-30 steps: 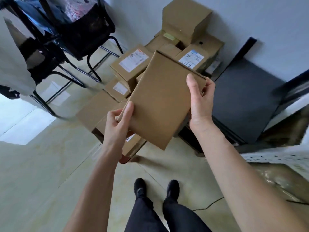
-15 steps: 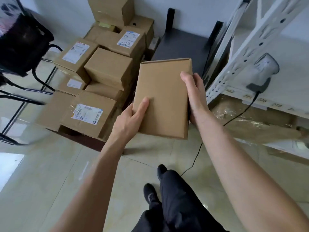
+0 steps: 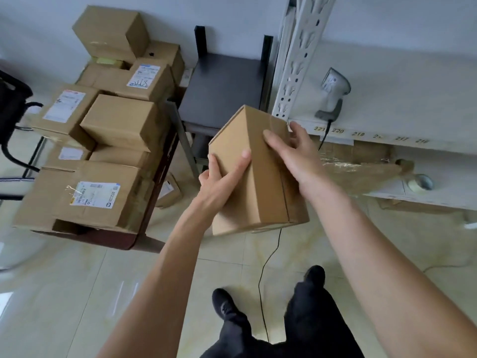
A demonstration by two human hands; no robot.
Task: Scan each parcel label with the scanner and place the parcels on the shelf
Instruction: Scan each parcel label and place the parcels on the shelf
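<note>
left hand (image 3: 222, 174), right hand (image 3: 294, 151) grip plain rectangular cardboard parcel (image 3: 258, 192).

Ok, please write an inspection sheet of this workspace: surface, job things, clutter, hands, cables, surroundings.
Surface: white shelf, numbered tags on its front edge.
Job things: scanner stands on the shelf; plain parcel held in the air, no label visible; parcel stack at left, several labels face up.
Clutter: tape roll and wrapped cardboard on the lower shelf.
Hands: left hand and right hand both grip the parcel.
Cables: scanner cable runs down to the floor.
Surroundings: black stand, tiled floor.
</note>
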